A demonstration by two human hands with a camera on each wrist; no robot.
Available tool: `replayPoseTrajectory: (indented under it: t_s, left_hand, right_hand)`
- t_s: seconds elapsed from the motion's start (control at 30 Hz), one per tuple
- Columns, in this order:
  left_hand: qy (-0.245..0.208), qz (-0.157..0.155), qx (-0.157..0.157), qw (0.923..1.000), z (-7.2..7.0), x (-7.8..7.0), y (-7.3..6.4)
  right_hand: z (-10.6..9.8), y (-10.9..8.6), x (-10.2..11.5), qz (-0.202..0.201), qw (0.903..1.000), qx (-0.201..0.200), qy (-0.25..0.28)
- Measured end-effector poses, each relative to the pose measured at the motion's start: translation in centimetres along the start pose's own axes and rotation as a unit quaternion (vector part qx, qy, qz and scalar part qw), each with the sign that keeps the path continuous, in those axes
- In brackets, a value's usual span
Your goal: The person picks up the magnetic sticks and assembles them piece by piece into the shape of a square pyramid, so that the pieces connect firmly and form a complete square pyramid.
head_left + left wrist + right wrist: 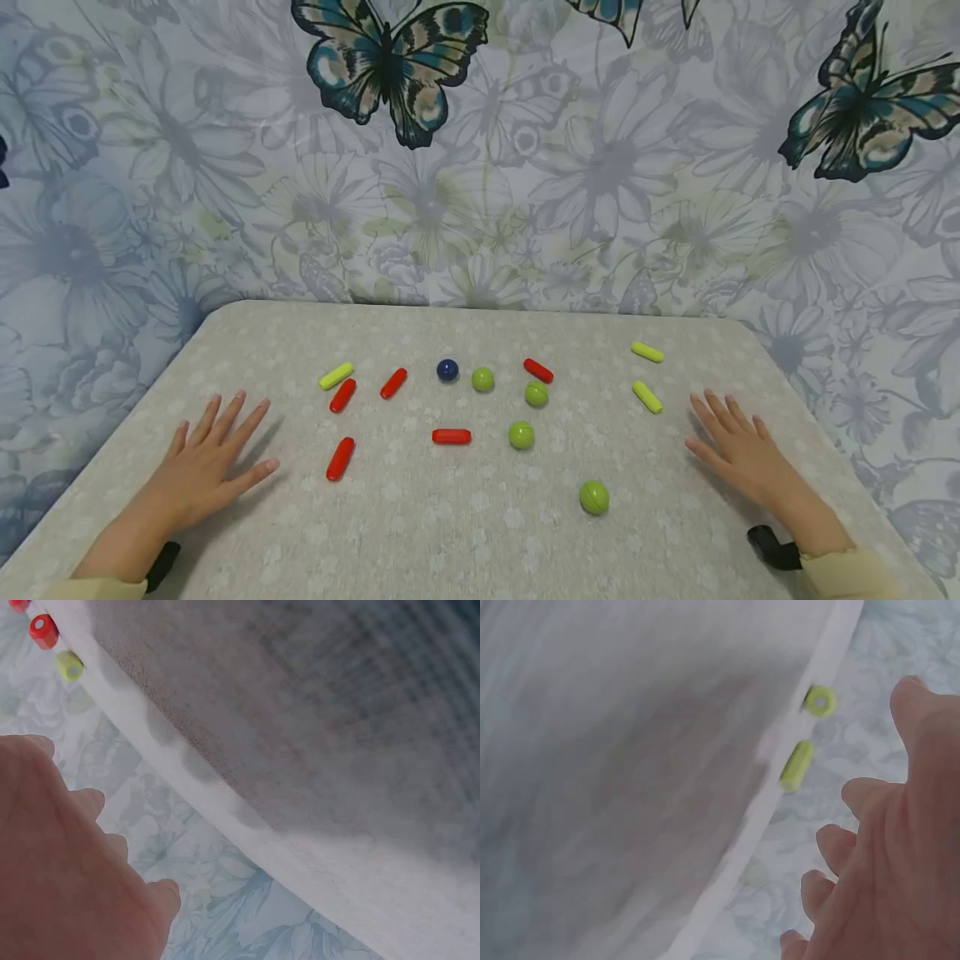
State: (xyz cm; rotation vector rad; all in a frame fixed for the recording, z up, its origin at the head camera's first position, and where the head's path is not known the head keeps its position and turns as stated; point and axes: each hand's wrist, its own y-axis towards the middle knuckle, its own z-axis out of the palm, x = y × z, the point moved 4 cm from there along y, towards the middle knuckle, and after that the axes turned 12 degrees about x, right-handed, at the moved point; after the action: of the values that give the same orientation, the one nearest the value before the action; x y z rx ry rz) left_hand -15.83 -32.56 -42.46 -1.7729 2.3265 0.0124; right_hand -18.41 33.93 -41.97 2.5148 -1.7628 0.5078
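Note:
My left hand (pixel 198 471) is on the left of the table, palm down with fingers spread, holding nothing. Closest to it lies a short red rod (pixel 341 459); farther back a yellow-green rod (pixel 336 376) touches or nearly touches another red rod (pixel 342 396). On the right side, my right hand (pixel 750 454) also has its fingers apart and grasps nothing. Just left of its fingertips is a yellow-green rod (pixel 647 397), with a second one (pixel 647 352) behind. The right wrist view shows both these rods, one end-on (pixel 820 701).
Between the hands are a dark blue ball (pixel 447 371), several green balls (pixel 521 435) and more red rods (pixel 452 437). The nearest green ball (pixel 594 497) sits toward the front. A pale patterned cloth covers the table (pixel 420 533); a butterfly-print curtain (pixel 480 208) hangs behind its far edge.

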Motion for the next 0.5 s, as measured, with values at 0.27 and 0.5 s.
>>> replayPoseTrajectory:
  t_s: [0.27,0.5]
  left_hand:
    - [0.003,0.029,-0.032,0.9991,-0.4,-0.8,0.2]
    - [-0.066,0.078,-0.035,0.9942,-0.5,-3.4,0.6]
  right_hand:
    - [-0.6,0.5,3.2,-0.033,0.9994,-0.001,0.003]
    - [-1.1,1.5,5.5,-0.077,0.9967,-0.024,-0.005]
